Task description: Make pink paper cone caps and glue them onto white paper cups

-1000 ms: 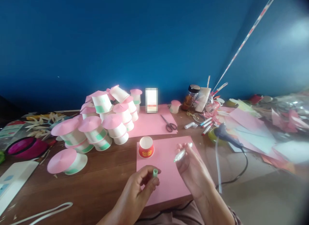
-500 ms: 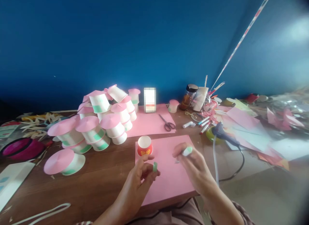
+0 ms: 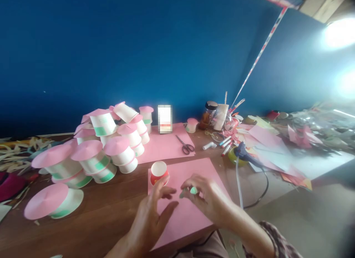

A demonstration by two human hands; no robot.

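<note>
On a pink sheet (image 3: pixel 191 221), my right hand (image 3: pixel 206 199) is closed round a small white-and-green marker (image 3: pixel 193 190). A green piece that looks like its cap shows at my fingertips, blurred. My left hand (image 3: pixel 151 210) is open just left of it, thumb and fingers apart with nothing between them. Its fingertips overlap the front of a red paper cup (image 3: pixel 159 171) with a yellow pattern, which stands upright on the sheet's far left corner. Whether they touch the cup I cannot tell.
Stacked white cups with pink cone tops (image 3: pixel 88 150) fill the left. Scissors (image 3: pixel 185 145) lie on another pink sheet behind. Markers (image 3: pixel 226 141), a dark-lidded jar (image 3: pixel 209 115), a glue gun (image 3: pixel 246 154) with its cord, and loose paper (image 3: pixel 277 150) are to the right.
The green piece has gone from my left hand, whose fingers have opened. My right hand has moved left with the marker, and the green piece now shows at its fingertips. The view has shifted right.
</note>
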